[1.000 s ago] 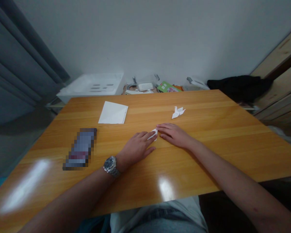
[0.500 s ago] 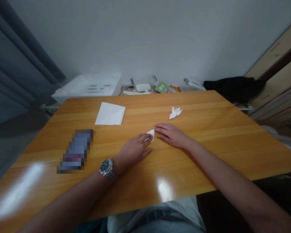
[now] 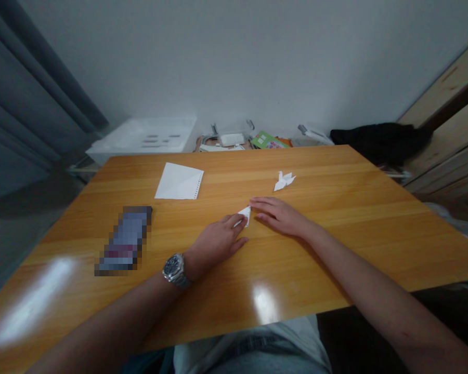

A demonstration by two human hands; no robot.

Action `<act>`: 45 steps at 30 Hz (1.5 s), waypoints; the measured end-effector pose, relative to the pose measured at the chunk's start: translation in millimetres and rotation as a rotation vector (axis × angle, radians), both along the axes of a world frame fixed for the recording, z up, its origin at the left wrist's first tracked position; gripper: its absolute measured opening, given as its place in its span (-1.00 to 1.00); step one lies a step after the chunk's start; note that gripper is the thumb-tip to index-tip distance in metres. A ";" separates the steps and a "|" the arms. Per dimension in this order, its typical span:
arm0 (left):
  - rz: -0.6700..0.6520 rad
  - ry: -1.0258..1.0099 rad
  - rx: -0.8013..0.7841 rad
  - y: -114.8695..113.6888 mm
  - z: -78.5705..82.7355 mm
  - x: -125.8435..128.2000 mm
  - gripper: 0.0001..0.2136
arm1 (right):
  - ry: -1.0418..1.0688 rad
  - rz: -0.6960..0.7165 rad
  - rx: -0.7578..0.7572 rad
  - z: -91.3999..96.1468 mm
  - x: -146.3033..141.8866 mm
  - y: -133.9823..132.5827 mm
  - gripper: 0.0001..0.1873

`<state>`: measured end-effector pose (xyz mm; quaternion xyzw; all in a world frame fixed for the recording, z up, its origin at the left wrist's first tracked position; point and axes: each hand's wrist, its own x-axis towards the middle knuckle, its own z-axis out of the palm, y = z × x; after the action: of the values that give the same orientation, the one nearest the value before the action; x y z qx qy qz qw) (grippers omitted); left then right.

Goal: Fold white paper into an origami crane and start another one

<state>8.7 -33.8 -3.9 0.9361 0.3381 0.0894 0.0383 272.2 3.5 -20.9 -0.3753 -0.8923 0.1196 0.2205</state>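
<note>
A small piece of folded white paper (image 3: 246, 213) lies flat on the wooden table (image 3: 320, 270). My left hand (image 3: 218, 239), with a metal watch (image 3: 174, 268) on its wrist, rests over the paper's left part, fingers stretched out and pressing it down. Those fingers hide some of the paper. My right hand (image 3: 281, 215) lies at the paper's right tip, its fingers extended and the fingertips at or very near the corner. Beyond the right hand stands a folded paper bird (image 3: 284, 181).
A white sheet with a perforated edge (image 3: 179, 182) lies at the back left. Nearer on the left is a blurred-out phone-like device (image 3: 125, 241). Behind the table are a white tray (image 3: 144, 136), a green booklet (image 3: 268, 140) and dark cloth (image 3: 380, 143).
The whole view has shifted slightly. My right fingers sit a little differently at the paper's tip, while my left hand stays on the paper.
</note>
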 end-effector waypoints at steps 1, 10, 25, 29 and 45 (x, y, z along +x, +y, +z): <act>0.001 0.001 0.000 -0.1 0.2 -0.1 -0.56 | -0.017 0.020 0.011 1.0 -0.1 -0.9 -0.57; 0.014 -0.005 0.001 -0.7 -1.4 -0.4 -0.54 | -0.133 0.060 0.025 5.8 -4.3 -5.5 -0.53; -0.040 -0.022 0.013 2.6 -6.8 -2.2 -0.52 | -0.154 0.066 0.038 1.7 -5.1 -6.4 -0.51; -0.028 -0.012 0.012 1.0 -5.7 -1.9 -0.54 | -0.144 0.079 0.031 1.1 -3.8 -4.6 -0.50; -0.033 0.019 0.003 0.5 -2.9 2.8 -0.53 | -0.120 -0.006 -0.021 -0.1 0.5 1.4 -0.44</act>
<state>11.5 -33.3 -6.9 0.9424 0.3228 0.0801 0.0352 272.7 4.9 -21.0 -0.3865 -0.9016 0.1054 0.1630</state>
